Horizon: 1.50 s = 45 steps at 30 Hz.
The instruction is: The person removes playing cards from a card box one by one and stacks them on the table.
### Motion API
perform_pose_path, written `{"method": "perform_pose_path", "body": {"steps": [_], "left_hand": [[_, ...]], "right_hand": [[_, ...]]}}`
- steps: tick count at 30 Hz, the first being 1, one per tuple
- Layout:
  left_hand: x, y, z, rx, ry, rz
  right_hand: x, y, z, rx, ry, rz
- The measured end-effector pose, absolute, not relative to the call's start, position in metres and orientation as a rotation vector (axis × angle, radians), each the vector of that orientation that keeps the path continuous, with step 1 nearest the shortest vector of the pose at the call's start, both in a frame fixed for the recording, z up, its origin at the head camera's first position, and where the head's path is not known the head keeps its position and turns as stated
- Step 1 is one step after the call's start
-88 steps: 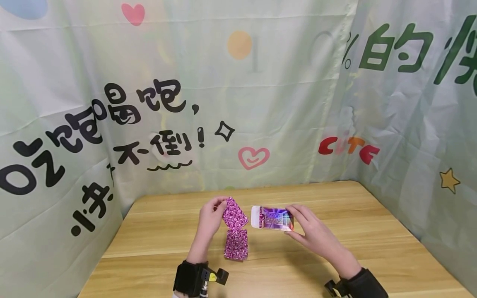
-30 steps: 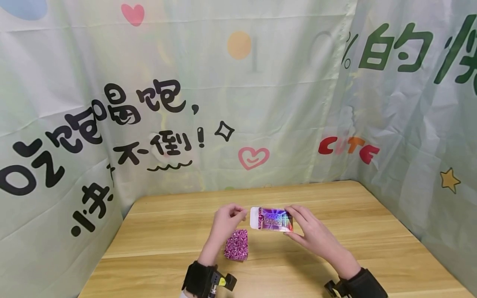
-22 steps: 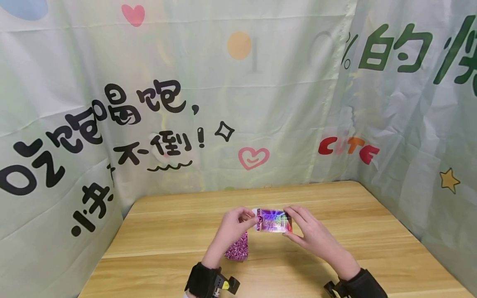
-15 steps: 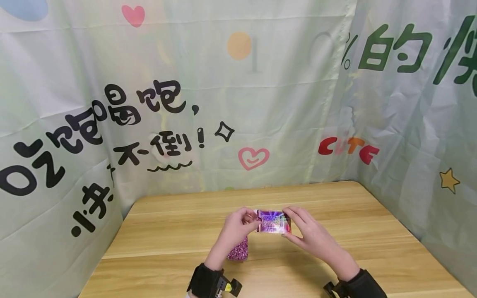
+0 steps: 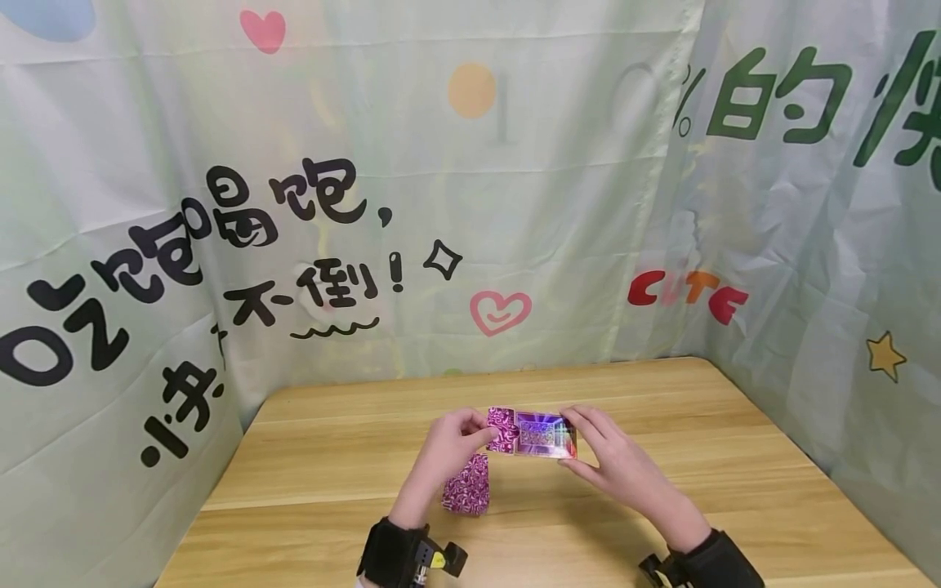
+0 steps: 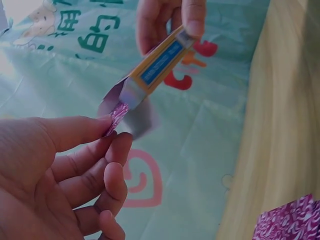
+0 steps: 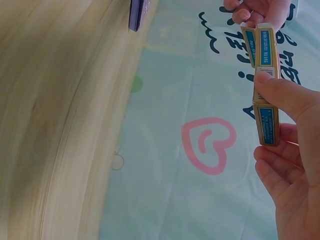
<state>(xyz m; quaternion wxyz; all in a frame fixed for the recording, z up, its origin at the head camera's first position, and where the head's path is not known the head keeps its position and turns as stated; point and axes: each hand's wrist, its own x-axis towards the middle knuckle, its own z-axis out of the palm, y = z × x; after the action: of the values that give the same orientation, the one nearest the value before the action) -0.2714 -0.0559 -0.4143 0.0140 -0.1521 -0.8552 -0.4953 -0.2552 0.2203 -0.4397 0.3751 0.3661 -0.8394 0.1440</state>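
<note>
My right hand holds a shiny purple card box above the table, thumb on one narrow side and fingers on the other. The box's open end faces left, its flaps spread in the left wrist view. Between the thumb and fingertips of my left hand is pinched the end of a purple-and-white patterned playing card, which sticks out of that open end. Whether it is one card or several I cannot tell. Just below the left hand, a stack of matching playing cards lies on the table, partly covered by that hand.
A wooden table spreads beneath both hands. Pale printed curtains hang behind it and along both sides. Each wrist wears a black strap with a small camera, such as the left wristband.
The left hand put down a fanned card, moved right to the box's open end, then drew back left, with a patterned card now showing out of the box. The right hand has barely moved.
</note>
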Motion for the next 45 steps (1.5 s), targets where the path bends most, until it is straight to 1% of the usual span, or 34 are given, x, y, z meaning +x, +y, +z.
{"method": "perform_pose_path", "body": {"steps": [10,21,26,32,37,45], "left_hand": [[-0.276,-0.074,-0.406,-0.362,-2.568,-1.747],[-0.279,-0.080,-0.402,-0.208,-2.394,-1.813],[-0.282,-0.081,-0.405,-0.111,-2.311,-1.767],[-0.289,-0.085,-0.414,-0.028,-2.367,-1.654],[-0.298,-0.087,-0.431,-0.028,-2.456,-1.542],[-0.306,-0.087,-0.459,-0.061,-2.617,-1.497]], "right_hand": [[-0.256,0.222,-0.440,0.912,-2.144,0.369],[-0.257,0.223,-0.440,0.917,-2.134,0.368],[-0.257,0.223,-0.441,0.919,-2.130,0.360],[-0.257,0.223,-0.442,0.915,-2.140,0.360],[-0.257,0.223,-0.442,0.913,-2.151,0.353],[-0.257,0.223,-0.443,0.910,-2.178,0.351]]}}
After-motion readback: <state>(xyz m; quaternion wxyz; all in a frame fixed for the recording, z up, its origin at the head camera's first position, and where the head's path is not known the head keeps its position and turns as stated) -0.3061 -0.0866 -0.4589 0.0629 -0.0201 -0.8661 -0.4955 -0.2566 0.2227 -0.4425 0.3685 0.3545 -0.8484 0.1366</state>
